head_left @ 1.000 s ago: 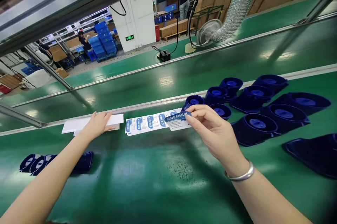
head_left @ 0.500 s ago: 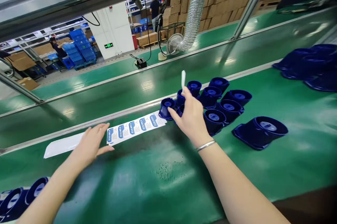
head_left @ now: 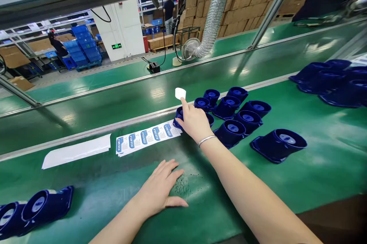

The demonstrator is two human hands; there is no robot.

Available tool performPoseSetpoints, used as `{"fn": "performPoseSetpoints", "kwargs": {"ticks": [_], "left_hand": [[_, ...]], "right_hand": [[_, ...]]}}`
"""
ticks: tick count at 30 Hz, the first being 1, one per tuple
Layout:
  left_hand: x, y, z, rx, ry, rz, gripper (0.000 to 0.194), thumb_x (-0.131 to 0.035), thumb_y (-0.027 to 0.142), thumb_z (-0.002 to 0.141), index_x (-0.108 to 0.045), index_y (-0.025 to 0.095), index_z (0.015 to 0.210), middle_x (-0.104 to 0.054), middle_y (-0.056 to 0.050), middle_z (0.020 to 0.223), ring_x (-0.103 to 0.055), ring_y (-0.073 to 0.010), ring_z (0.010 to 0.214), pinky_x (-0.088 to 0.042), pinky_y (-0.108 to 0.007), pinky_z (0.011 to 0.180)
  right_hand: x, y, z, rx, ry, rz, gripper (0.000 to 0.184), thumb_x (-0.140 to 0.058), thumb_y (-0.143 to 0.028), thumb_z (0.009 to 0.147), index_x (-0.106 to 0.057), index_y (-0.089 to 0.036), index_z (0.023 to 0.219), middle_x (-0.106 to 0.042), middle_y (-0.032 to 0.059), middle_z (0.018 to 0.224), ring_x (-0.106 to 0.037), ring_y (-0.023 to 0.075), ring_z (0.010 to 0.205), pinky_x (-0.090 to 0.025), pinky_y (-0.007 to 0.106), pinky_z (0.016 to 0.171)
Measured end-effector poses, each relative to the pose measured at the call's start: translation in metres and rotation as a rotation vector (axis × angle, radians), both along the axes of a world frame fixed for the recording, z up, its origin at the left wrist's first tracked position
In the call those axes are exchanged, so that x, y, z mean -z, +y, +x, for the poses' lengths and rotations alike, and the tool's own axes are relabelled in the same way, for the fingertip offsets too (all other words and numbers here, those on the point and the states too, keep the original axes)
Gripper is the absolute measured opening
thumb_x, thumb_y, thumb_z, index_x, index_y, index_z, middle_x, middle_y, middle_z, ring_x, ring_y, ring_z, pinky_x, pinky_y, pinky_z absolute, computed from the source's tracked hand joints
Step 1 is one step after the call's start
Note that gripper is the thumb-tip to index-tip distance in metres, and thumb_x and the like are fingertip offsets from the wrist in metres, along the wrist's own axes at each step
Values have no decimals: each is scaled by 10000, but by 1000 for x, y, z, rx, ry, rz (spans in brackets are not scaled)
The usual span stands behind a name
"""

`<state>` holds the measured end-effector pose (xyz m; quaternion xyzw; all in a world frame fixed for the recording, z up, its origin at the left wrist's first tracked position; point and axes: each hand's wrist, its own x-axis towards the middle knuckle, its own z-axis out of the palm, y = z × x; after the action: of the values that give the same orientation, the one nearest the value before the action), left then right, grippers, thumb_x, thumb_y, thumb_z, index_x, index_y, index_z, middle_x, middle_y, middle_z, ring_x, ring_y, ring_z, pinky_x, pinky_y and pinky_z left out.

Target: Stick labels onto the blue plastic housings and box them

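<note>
My right hand (head_left: 194, 121) reaches over the nearest of several dark blue plastic housings (head_left: 231, 131) and pinches a small white sticker (head_left: 180, 93) between its fingertips, back side toward me. Its wrist wears a silver bangle. Just left of that hand lies a sheet of blue-and-white labels (head_left: 147, 138) on the green belt (head_left: 120, 194). My left hand (head_left: 160, 188) rests flat on the belt near me, fingers spread, holding nothing. A blank white backing strip (head_left: 77, 151) lies further left.
Two more blue housings (head_left: 34, 209) sit at the near left, and another group (head_left: 332, 78) at the far right. A metal rail (head_left: 86, 132) divides this belt from a second green belt. Beyond stand a fan, a silver duct, stacked cartons and other people.
My left hand left the label sheet and came back toward me to lie on the belt. My right hand shifted slightly left with the sticker, which now shows its flat white back.
</note>
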<state>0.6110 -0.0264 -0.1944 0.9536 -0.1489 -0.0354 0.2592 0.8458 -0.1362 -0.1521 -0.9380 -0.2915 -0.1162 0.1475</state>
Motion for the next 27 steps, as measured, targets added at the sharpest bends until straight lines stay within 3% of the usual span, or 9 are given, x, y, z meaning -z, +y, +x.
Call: {"fn": "performPoseSetpoints", "kwargs": {"ticks": [4, 7, 9, 13, 15, 17, 20, 23, 27], "left_hand": [[-1, 2, -9, -58, 18, -127, 881, -584, 722, 852, -484, 103, 1471, -457, -248, 1519, -377, -349, 1480, -286, -576, 1226], [-4, 1, -13, -155, 45, -344, 817, -617, 679, 876, -494, 138, 1475, -482, -208, 1508, -436, -318, 1436, -348, -513, 1205], [-5, -1, -15, -236, 79, -587, 761, -600, 626, 926, -456, 150, 1503, -473, -199, 1516, -458, -290, 1422, -362, -484, 1198], [-8, -6, -15, -275, 64, -1197, 735, -497, 612, 996, -354, 154, 1553, -459, -212, 1530, -457, -265, 1437, -320, -482, 1222], [-14, -6, -16, -308, 67, -1476, 769, -431, 717, 967, -461, 143, 1479, -529, -205, 1472, -488, -281, 1412, -307, -492, 1224], [-22, -6, -17, -375, 119, -1780, 822, -398, 803, 919, -591, 127, 1345, -623, -191, 1362, -555, -304, 1344, -336, -506, 1204], [-29, 0, -20, -532, 142, -2138, 665, -546, 726, 913, -684, 142, 1199, -712, -130, 1213, -664, -274, 1182, -435, -492, 1139], [-29, 12, -24, -759, 87, -2133, 495, -733, 537, 871, -712, 112, 1126, -739, -122, 1108, -698, -251, 1084, -512, -444, 1065], [-26, 31, -30, -860, 35, -1874, 557, -824, 529, 778, -689, 55, 1039, -734, -163, 963, -719, -273, 946, -570, -443, 956]], "right_hand": [[9, -4, 4, 19, -54, 60, 856, -520, -501, 887, -243, -110, 1597, -590, 196, 1154, -615, 207, 999, -525, 399, 945], [10, -10, 0, 16, -139, 257, 874, -527, -510, 888, -213, -109, 1598, -536, 210, 1330, -603, 265, 1195, -541, 436, 1021], [4, -12, -14, -51, -223, 464, 934, -589, -491, 868, -142, -126, 1603, -498, 191, 1414, -559, 237, 1321, -536, 413, 1115], [-5, -9, -70, -449, -212, 671, 1143, -718, -342, 801, 96, -226, 1595, -508, 137, 1420, -555, 135, 1360, -534, 360, 1190], [-2, -6, -104, -604, -131, 647, 1126, -740, -303, 783, 39, -254, 1594, -527, 110, 1417, -578, 116, 1342, -564, 337, 1161], [6, -4, -131, -684, -73, 586, 953, -726, -268, 791, -173, -273, 1568, -552, 76, 1401, -594, 100, 1321, -586, 291, 1128], [14, -3, -151, -830, -16, 545, 821, -716, -238, 795, -315, -246, 1511, -569, 76, 1377, -580, 99, 1343, -572, 288, 1161], [4, -3, -149, -868, 143, 664, 739, -764, -253, 751, -408, -227, 1398, -538, 91, 1378, -559, 121, 1368, -558, 319, 1181], [-16, 0, -137, -648, 536, 1045, 299, -709, -214, 797, -538, -176, 1039, -581, 43, 1227, -646, 51, 1169, -610, 197, 1020]]}}
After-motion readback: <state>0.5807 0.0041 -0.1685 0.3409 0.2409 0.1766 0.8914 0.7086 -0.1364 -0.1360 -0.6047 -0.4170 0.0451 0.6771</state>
